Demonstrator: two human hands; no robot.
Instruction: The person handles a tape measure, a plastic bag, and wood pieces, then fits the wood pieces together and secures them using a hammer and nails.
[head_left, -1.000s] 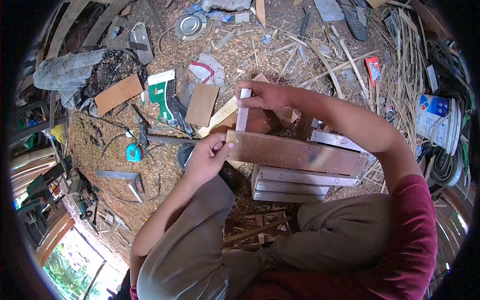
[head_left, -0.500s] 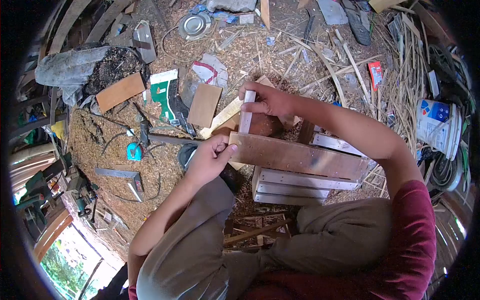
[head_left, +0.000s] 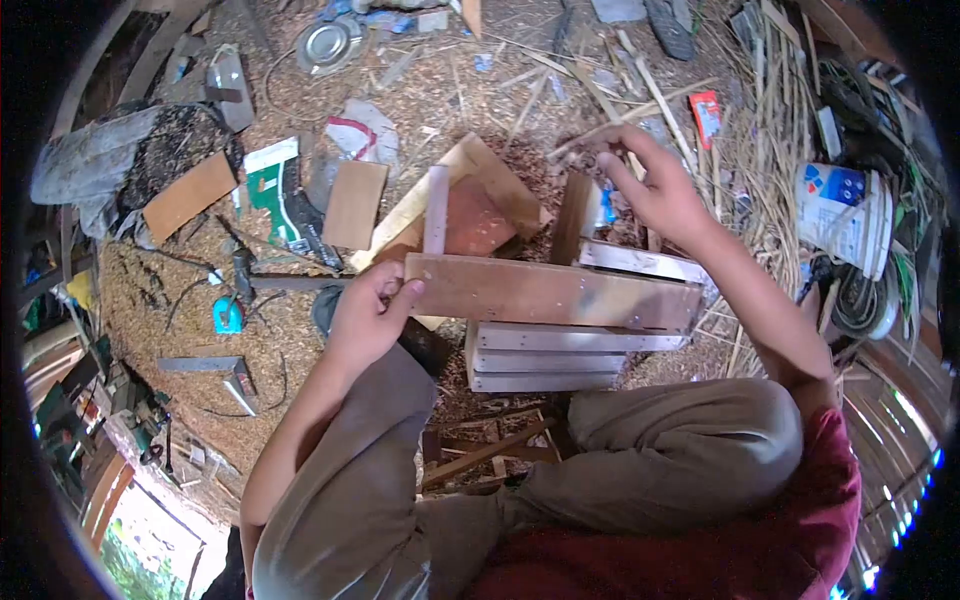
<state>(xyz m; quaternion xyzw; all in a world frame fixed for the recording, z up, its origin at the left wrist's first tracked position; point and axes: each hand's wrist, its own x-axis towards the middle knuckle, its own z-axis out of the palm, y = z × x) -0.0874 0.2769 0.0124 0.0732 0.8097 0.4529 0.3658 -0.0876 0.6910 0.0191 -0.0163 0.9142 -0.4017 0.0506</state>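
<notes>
My left hand [head_left: 372,308] pinches the left end of a long brown board [head_left: 550,292], where a narrow pale strip [head_left: 437,210] stands out from the board's far edge. The board lies across a slatted wooden crate [head_left: 545,358], whose pale slats show on both sides of it. My right hand [head_left: 655,185] is raised beyond the crate's right part, fingers apart and holding nothing. Just past the board sits a reddish-brown piece [head_left: 478,218] beside light wood pieces [head_left: 505,180].
Left of the crate are a hammer [head_left: 242,272], a teal tape measure [head_left: 228,315] and a metal square [head_left: 235,380]. Flat boards [head_left: 355,205] lie farther off. At the right are a white bucket [head_left: 845,215] and thin sticks [head_left: 765,190] on the shavings-covered ground.
My right hand has let go of the pale strip and moved right, its fingers now apart. My left hand still holds the board's end. The whole view has shifted, with ground objects now farther left.
</notes>
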